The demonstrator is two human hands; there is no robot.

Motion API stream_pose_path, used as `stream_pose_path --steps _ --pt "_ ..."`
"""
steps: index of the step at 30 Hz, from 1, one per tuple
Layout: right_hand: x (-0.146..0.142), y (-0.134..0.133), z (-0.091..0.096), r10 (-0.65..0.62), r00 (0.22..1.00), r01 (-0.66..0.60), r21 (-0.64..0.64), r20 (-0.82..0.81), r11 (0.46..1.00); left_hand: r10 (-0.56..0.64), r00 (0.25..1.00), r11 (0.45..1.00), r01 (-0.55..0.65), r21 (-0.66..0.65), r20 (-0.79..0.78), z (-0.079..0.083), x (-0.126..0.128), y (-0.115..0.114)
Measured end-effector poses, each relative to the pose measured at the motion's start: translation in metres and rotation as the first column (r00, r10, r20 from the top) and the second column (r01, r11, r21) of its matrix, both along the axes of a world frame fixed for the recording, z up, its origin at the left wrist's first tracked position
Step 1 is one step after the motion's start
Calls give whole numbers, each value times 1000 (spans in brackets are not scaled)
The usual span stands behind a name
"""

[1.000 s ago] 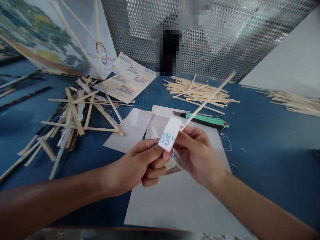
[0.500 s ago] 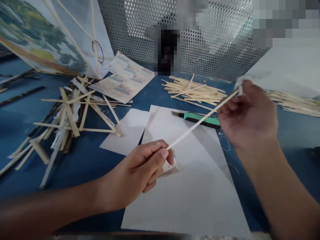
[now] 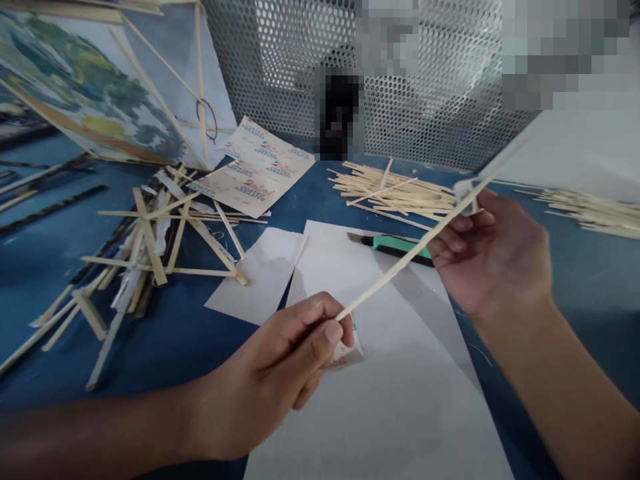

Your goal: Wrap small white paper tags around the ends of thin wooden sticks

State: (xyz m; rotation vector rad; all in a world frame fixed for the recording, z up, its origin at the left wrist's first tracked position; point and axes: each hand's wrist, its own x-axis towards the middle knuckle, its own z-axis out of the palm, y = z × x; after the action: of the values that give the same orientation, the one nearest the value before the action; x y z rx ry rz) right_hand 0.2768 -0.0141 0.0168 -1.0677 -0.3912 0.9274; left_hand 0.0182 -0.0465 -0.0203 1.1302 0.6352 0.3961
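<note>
Blue tabletop (image 3: pixel 45 267) under everything, backed from 11 to 2 o'clock by grey mesh (image 3: pixel 430 100). At 10 o'clock, a painted panel (image 3: pixel 75 87) on a stick frame, leaning upright. From centre down to 6 o'clock, a bare white sheet (image 3: pixel 390 413), unmarked and uncut as far as can be seen. Just beside it at 9 o'clock, a small sheet (image 3: pixel 260 273), edges touching or overlapping. Loose heap (image 3: pixel 150 247) of flat offcuts at 9 o'clock. Tidy bundle (image 3: pixel 395 190) of thin sticks at 1, a second bundle (image 3: pixel 595 207) far out at 2, a printed sheet (image 3: pixel 260 167) lying at 11 by the panel's foot.

Left hand (image 3: pixel 285 373) at 6 o'clock, grip clamped thumb to forefinger on the near end of one stick (image 3: pixel 395 277). Right hand (image 3: pixel 495 260) at 3 o'clock, grip curled shut round the same stick further up, far tip jutting on toward 1 o'clock. Held clear of the tabletop, slanting up from 6 to 2 above the white sheet. Long, thin, pale, straight, bare along the span between the hands.

So far: picked out, raised, held at two places. Not touching the sheet, not joined to anything visible. Green knife (image 3: pixel 395 245) lying untouched on the sheet's far edge, partly behind the right fingers.

Smallest: a white slip (image 3: pixel 465 190) pinched at the right fingertips against the stick, and a printed scrap (image 3: pixel 347 353) tucked under the left thumb at the near end; whether stuck on, cannot tell
</note>
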Motion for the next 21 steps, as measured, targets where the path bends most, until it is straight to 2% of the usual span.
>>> stream_pose_path --steps 3,6,9,12,16,21 --pt "-11 -2 -10 118 988 -120 18 104 993 18 1000 1000 -18 -9 21 -2 -1 0" --pt "-25 -11 -19 237 930 -259 46 280 965 36 999 999 -36 -8 13 -1 1 0" --pt "-35 -21 -24 362 835 -425 68 414 902 64 998 998 -64 -24 27 0 4 2" --pt "-40 -29 -24 479 763 -553 54 433 832 83 995 996 -81 -39 63 0 6 3" --pt "-47 -35 -19 552 737 -619 63 391 782 62 997 997 -59 -54 55 0 6 2" --pt "-50 -38 -17 552 760 -603 57 343 796 41 999 998 -41 -52 0 0 5 2"
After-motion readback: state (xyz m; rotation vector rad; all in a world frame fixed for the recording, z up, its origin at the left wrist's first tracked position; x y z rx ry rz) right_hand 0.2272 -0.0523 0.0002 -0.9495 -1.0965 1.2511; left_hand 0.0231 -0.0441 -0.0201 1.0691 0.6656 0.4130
